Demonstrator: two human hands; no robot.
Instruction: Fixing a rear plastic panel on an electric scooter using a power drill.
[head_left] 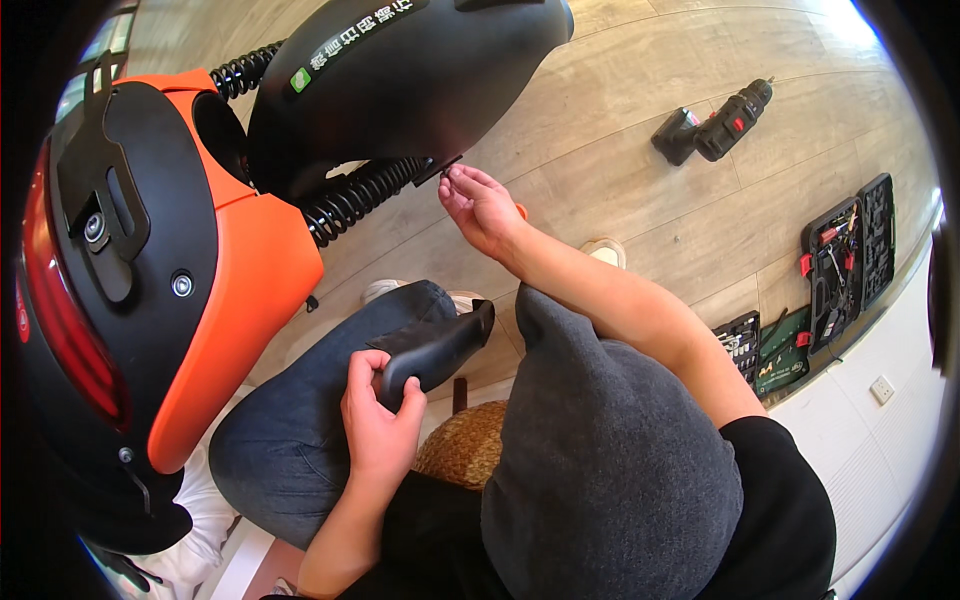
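Note:
In my left hand (383, 425) I grip a black curved plastic piece (432, 352) above my left thigh, thumb on one side and fingers round the other. My right hand (482, 208) reaches forward with thumb and fingertips pinched together. Those fingertips are at the end of a dark flat bracket (437, 172) under the big black rear cover (400, 90) of a scooter. Something small and dark shows at the pinch, too small to name. Close by is a black coil spring (365, 198), running from the bracket to the orange body panel (250, 300).
A red tail light (75, 330) is at the far left. On the wood floor lie a black cordless drill (735, 122), an open tool case (838, 265) and a socket set (740, 340). I sit on a woven stool (462, 446); a wall outlet (881, 390) is at right.

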